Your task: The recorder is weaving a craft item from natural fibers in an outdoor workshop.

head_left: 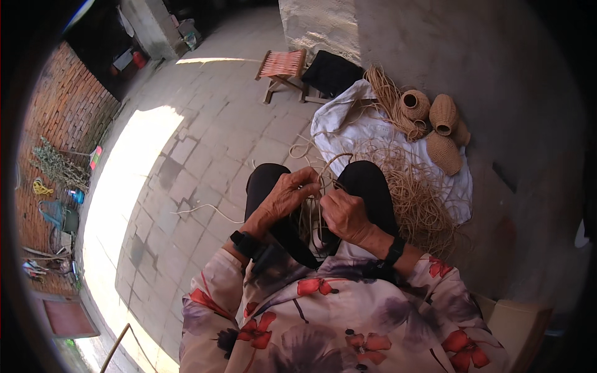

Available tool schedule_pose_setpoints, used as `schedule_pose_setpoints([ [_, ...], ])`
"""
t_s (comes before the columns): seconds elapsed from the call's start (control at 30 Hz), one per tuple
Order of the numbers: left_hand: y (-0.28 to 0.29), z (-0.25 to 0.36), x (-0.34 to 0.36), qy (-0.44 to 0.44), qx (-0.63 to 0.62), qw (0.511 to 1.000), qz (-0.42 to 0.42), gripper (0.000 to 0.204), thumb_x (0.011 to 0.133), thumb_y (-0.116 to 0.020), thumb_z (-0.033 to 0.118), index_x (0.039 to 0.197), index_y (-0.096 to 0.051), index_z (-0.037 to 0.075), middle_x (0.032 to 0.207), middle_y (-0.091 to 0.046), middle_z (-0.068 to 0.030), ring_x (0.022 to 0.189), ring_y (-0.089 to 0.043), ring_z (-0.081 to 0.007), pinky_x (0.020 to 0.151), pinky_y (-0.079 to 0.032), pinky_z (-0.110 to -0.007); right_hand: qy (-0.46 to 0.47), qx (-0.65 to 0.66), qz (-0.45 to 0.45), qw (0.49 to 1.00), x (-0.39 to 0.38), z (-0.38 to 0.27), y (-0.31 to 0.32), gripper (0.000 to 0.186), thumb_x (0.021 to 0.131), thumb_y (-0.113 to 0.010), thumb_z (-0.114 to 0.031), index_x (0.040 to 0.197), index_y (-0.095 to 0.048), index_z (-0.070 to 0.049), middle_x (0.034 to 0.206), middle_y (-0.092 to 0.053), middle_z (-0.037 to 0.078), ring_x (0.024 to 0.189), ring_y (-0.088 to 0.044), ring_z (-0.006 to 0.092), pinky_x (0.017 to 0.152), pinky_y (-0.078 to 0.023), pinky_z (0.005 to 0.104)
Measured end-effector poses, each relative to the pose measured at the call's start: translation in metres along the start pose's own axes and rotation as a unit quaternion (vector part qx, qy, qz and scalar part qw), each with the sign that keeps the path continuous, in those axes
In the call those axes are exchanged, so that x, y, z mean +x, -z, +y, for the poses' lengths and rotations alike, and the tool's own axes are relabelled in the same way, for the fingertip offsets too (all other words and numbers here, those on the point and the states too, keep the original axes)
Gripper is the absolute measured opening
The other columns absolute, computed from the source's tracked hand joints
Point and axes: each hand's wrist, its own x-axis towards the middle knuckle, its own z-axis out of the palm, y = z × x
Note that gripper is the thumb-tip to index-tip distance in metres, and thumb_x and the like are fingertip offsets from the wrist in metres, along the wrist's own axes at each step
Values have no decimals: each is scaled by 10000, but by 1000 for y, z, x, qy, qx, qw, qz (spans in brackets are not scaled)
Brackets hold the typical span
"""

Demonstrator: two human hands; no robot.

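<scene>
Between my knees, both hands work close together on thin tan cord (334,159), which looks like natural fibre or twisted rope. My left hand (287,198) has its fingers pinched round strands of it. My right hand (346,214) is closed beside it, gripping the same cord a little lower. A stiff piece of cord arches above the hands, and loose ends hang down between my legs. My fingers partly hide where the strands meet. One loose strand (208,206) trails over the paving to the left.
To the right, a tangled heap of cord (423,208) lies on a white cloth sack (333,124). Several woven vase-shaped baskets (443,112) rest behind it, beside a cord bundle (382,87). A folding stool (283,63) and a black cushion (329,71) stand ahead. A brick wall (68,93) runs along the left.
</scene>
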Motion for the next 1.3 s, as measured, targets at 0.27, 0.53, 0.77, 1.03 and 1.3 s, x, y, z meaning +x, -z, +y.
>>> schedule_pose_setpoints([
  [0.27, -3, 5, -1, 27, -20, 999, -21, 154, 883, -646, 134, 942, -581, 8, 792, -622, -50, 770, -574, -118, 719, -471, -293, 75, -103, -4, 992, -2, 1, 1, 122, 748, -608, -81, 717, -491, -97, 675, -464, 38, 619, -563, 182, 486, -465, 307],
  [0.53, -8, 4, 1, 21, 98, 995, -17, 245, 795, -698, 122, 958, -546, 23, 790, -610, -86, 745, -590, -164, 714, -479, -320, 71, -11, 5, 997, -2, 8, 8, 116, 709, -615, -26, 736, -506, -59, 681, -475, 60, 614, -556, 232, 515, -456, 339],
  [0.77, -11, 5, 0, 7, 110, 994, -3, 315, 730, -722, 152, 942, -530, 20, 827, -611, -137, 777, -626, -329, 721, -493, -398, 18, -76, 97, 992, 54, 23, 48, 155, 795, -657, -64, 943, -610, -60, 879, -616, 53, 873, -606, 294, 784, -482, 391],
  [1.03, -12, 18, -7, 4, 135, 991, 1, 292, 736, -714, 132, 922, -518, 22, 866, -594, -123, 858, -586, -324, 774, -474, -405, -178, 295, -146, 927, 54, 51, 44, 186, 844, -676, -159, 820, -579, -2, 696, -595, 105, 669, -611, 260, 615, -458, 369],
  [1.3, -9, 7, -8, -42, 145, 989, 10, 263, 758, -717, 148, 926, -550, 35, 867, -606, -118, 856, -577, -316, 777, -467, -411, -105, 211, -128, 963, 23, 19, 39, 175, 831, -630, -177, 773, -595, -15, 658, -582, 165, 598, -620, 274, 571, -464, 384],
])
